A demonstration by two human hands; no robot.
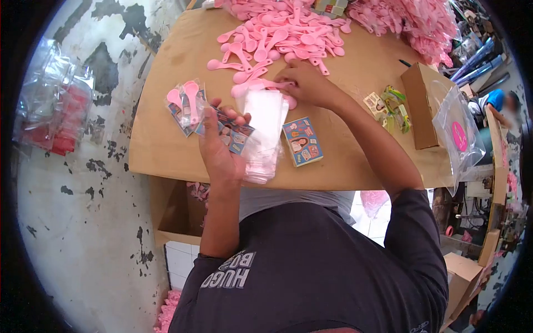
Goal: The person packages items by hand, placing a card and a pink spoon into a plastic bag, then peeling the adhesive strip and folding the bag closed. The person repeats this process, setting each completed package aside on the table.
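Note:
My left hand (222, 147), palm up with its fingers curled, holds a blue printed card in a clear bag (240, 139). Beside it lies a stack of clear plastic bags (261, 130). My right hand (302, 82) has its fingers closed on a pink spoon (267, 84) above the top of that stack. A large heap of pink spoons (277, 36) lies just beyond. Left of my left hand are bagged cards with pink spoons (190, 105) on top. A stack of blue printed cards (302, 142) rests right of the bags.
The brown table (355, 161) has a cardboard box (422, 105) and a clear bag with a pink label (459, 136) at its right. Small green packets (395, 108) lie near the box. More bagged spoons (405, 25) sit at the back right. A person (494, 105) is at far right.

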